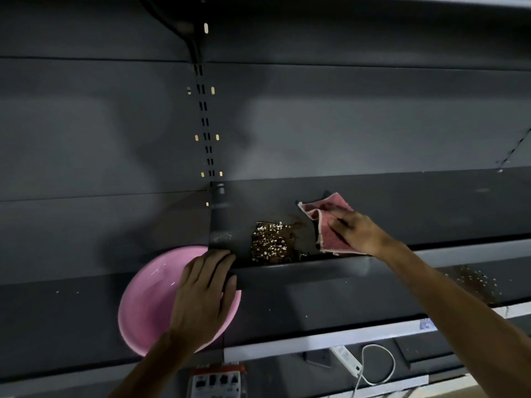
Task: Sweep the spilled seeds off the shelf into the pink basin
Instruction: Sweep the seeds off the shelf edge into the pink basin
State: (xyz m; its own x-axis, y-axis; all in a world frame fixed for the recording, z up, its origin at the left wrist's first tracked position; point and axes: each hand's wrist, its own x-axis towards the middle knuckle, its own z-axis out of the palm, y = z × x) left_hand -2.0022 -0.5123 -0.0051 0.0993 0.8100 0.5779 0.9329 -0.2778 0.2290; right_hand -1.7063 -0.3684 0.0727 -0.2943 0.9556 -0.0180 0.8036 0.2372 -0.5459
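A heap of brown and white seeds lies on the dark shelf near its front lip, just right of the shelf bracket. My right hand presses a folded pink cloth flat on the shelf, a little right of the heap. The pink basin sits on the lower shelf, below and left of the seeds. My left hand lies over the basin's right rim, fingertips touching the upper shelf's front edge; whether it grips the rim is hidden.
More scattered seeds lie on the lower shelf at right. A slotted upright runs up the back panel. A white power strip with cable and a small labelled box sit below the lower shelf.
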